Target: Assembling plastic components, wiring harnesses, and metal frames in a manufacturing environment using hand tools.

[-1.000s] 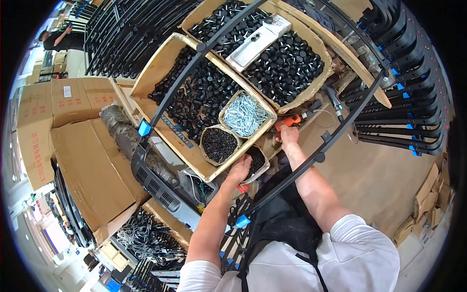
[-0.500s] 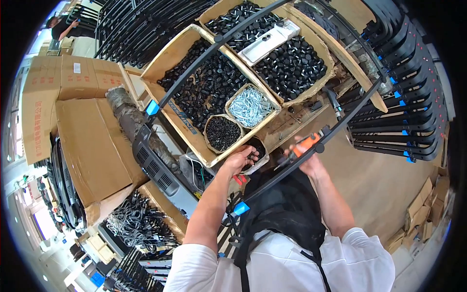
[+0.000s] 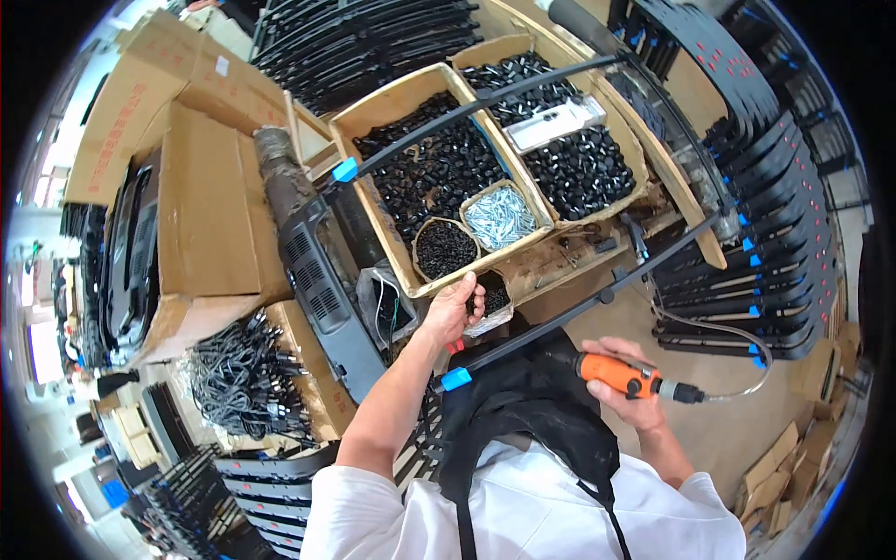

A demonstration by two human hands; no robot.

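Note:
My right hand [image 3: 637,406] is wrapped round an orange power screwdriver [image 3: 607,373], its black tail end joined to a clear hose. It is right of the near bar of a black tubular frame [image 3: 560,322], which has blue tape at its corners. My left hand [image 3: 453,313] is closed with curled fingers beside a small box of black screws [image 3: 495,293]; whatever its fingertips hold is too small to make out. Just beyond is a large wooden-sided tray [image 3: 397,257] with black knobs [image 3: 425,154], a tub of silver screws [image 3: 501,217] and a tub of small black screws [image 3: 446,250].
A second box of black knobs [image 3: 581,173] has a white channel piece [image 3: 557,124] across it. A hammer [image 3: 635,235] lies on the wooden bench. Cardboard boxes [image 3: 210,215] and bundled cables [image 3: 247,383] stand left; stacked black frames [image 3: 756,243] stand right.
My right hand has drawn the screwdriver away from the frame bar, down and to the right. My left hand has come back out of the small screw box. The whole view has shifted.

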